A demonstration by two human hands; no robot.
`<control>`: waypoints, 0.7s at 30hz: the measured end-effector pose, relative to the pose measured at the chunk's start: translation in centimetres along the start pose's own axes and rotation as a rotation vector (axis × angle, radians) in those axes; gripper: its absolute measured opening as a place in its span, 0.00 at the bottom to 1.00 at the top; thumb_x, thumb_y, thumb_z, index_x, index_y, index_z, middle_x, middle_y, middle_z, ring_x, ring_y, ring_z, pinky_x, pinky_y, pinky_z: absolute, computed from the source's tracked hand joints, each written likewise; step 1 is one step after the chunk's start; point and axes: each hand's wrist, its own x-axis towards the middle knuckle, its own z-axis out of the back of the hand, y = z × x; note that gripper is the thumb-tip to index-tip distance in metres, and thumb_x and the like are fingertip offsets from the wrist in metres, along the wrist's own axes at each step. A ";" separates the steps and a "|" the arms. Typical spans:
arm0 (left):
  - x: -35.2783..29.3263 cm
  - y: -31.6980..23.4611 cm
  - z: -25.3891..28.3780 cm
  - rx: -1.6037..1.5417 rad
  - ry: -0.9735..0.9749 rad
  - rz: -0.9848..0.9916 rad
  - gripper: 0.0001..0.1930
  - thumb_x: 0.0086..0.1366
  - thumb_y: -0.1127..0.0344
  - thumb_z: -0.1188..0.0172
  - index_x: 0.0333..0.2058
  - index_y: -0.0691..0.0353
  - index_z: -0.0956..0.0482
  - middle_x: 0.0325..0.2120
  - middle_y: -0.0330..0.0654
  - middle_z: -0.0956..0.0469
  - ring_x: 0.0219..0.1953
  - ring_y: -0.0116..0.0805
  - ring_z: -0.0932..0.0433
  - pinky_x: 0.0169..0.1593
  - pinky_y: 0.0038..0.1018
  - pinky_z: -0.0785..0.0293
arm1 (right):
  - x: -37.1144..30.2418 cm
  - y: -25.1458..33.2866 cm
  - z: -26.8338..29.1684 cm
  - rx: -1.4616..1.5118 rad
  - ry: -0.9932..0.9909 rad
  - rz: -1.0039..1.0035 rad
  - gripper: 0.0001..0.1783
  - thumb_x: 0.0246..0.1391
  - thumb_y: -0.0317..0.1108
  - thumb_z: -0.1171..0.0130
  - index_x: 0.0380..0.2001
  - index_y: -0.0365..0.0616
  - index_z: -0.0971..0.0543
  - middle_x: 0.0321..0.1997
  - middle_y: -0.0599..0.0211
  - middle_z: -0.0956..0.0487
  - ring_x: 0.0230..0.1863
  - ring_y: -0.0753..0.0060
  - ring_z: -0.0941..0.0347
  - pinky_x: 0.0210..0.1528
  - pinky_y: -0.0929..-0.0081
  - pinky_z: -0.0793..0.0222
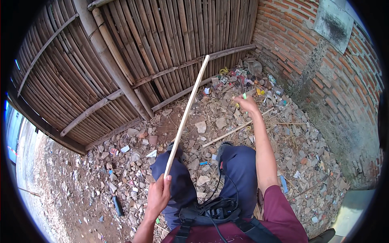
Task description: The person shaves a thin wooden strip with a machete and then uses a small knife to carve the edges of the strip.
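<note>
Wooden strip (187,115), mid-frame, looks light and stiff, perhaps splintery; hold its lower end, where your left hand (159,194) has fingers wrapped. Your right hand (248,105), above centre-right, grasps something green (244,96).

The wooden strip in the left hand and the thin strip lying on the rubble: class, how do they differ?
The wooden strip is held up in the left hand; the thin strip lies on the rubble. The wooden strip looks paler and broader in this view, the thin strip tanner and narrower. Both are long, slender and roughly straight.
</note>
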 end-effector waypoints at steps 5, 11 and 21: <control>3.6 -1.8 0.5 0.019 -0.004 -0.055 0.22 0.82 0.54 0.49 0.32 0.66 0.26 0.14 0.55 0.30 0.19 0.61 0.27 0.26 0.48 0.36 | -8.1 10.3 -1.2 0.622 0.242 0.107 0.26 0.71 0.53 0.39 0.54 0.39 0.19 0.18 0.90 0.47 0.16 0.92 0.52 0.19 0.82 0.60; 5.0 -3.5 -0.9 -0.039 0.102 -0.156 0.21 0.82 0.55 0.49 0.32 0.66 0.26 0.15 0.56 0.29 0.23 0.65 0.26 0.28 0.49 0.35 | -13.2 12.5 -4.7 0.714 0.336 0.227 0.26 0.74 0.49 0.41 0.60 0.37 0.19 0.19 0.91 0.46 0.16 0.93 0.53 0.19 0.83 0.59; 5.2 -2.5 -2.0 -0.273 0.241 -0.148 0.18 0.84 0.56 0.53 0.37 0.66 0.29 0.19 0.52 0.28 0.25 0.57 0.26 0.34 0.47 0.32 | -12.9 11.6 -5.1 0.635 0.222 0.213 0.22 0.74 0.47 0.41 0.55 0.41 0.15 0.20 0.91 0.44 0.18 0.92 0.52 0.21 0.82 0.58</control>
